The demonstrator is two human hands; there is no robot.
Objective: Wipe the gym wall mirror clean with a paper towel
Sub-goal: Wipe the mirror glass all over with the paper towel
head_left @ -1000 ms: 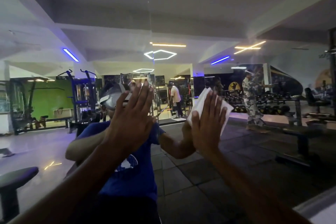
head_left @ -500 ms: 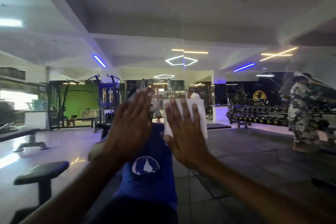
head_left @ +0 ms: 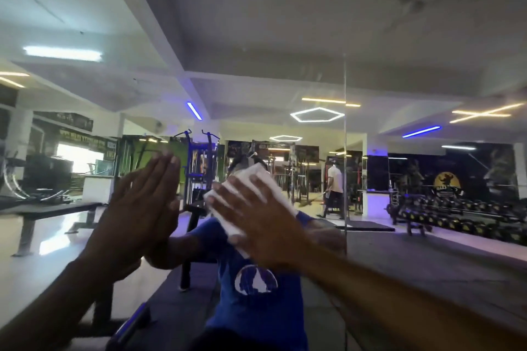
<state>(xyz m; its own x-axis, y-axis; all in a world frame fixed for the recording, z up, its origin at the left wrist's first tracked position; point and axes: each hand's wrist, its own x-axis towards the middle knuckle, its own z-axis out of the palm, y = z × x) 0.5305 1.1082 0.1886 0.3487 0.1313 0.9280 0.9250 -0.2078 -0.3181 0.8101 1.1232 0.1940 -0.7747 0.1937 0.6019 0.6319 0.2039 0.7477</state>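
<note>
Hands flat on mirror [head_left: 285, 37]: left hand [head_left: 137, 208] bare, right hand [head_left: 256, 216] half-hiding paper towel [head_left: 258, 177].

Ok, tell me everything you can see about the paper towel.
The paper towel is white, folded into a thick, soft-looking rectangular pad and tilted. The right hand presses it flat against the mirror with spread, straight fingers covering its middle; its upper end and lower corner show past them. It lies left of the mirror's vertical seam, over the reflected head.
</note>
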